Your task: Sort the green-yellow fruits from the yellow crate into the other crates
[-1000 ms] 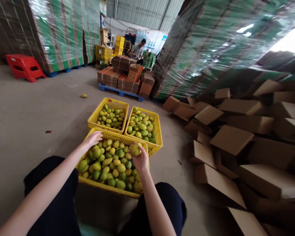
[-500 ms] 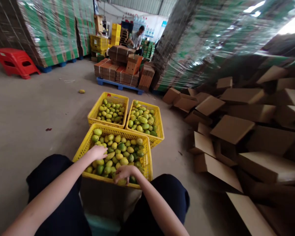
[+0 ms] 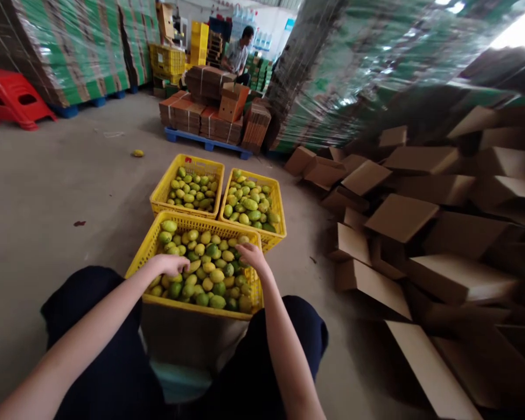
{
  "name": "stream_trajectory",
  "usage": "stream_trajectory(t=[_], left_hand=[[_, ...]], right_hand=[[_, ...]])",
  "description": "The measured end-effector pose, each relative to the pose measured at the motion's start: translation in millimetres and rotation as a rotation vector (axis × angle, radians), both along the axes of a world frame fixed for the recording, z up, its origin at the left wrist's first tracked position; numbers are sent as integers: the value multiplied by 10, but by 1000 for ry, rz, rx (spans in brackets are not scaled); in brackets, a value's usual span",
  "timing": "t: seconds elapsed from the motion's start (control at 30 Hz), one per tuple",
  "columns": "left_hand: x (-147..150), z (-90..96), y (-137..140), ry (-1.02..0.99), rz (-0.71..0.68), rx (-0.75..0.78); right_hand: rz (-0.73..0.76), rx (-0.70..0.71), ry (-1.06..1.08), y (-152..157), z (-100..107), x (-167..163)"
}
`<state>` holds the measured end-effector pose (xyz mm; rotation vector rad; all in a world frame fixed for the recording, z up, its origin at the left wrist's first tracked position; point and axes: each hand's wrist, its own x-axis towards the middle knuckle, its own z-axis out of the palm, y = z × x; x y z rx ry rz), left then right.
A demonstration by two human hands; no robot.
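Yellow and green lemons (image 3: 217, 301) fill the yellow plastic crate (image 3: 139, 255) between my knees. My left hand (image 3: 174, 265) is over the crate's left part, its fingers curled down onto the lemons. Whether a lemon is in its grasp is hidden. At the far right corner of the same crate is my right hand (image 3: 251, 255), fingers bent and drawn together beside the lemons there. What they hold, if anything, does not show.
Two more yellow crates of lemons, a left one (image 3: 156, 204) and a right one (image 3: 281, 224), adjoin the far side. Cardboard boxes (image 3: 402, 217) are heaped to the right. Beyond are a loaded blue pallet (image 3: 209, 144), a seated person (image 3: 239, 57) and a red stool (image 3: 17, 96).
My right hand has moved from the crate's near edge to its far right corner, and its fingers have drawn together. My left hand stays over the left part. The view has shifted slightly.
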<state>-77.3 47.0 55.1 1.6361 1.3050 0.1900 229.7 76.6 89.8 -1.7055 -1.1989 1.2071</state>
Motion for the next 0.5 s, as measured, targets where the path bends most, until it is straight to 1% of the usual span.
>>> stream_trajectory(t=[0.07, 0.1, 0.2, 0.33, 0.43, 0.5], left_hand=[[42, -88, 23, 29, -37, -66], [63, -152, 22, 44, -34, -85], [107, -399, -44, 90, 65, -80], [104, -712, -205, 165, 222, -69], [91, -845, -255, 244, 258, -88], [85, -896, -245, 300, 258, -109]], right_hand=[[102, -20, -89, -119, -49, -131], [150, -33, -133, -168, -57, -174], [293, -83, -250, -258, -28, -217], [448, -114, -357, -279, 55, -195], [516, -111, -412, -293, 145, -181], [603, -123, -520, -313, 228, -179]])
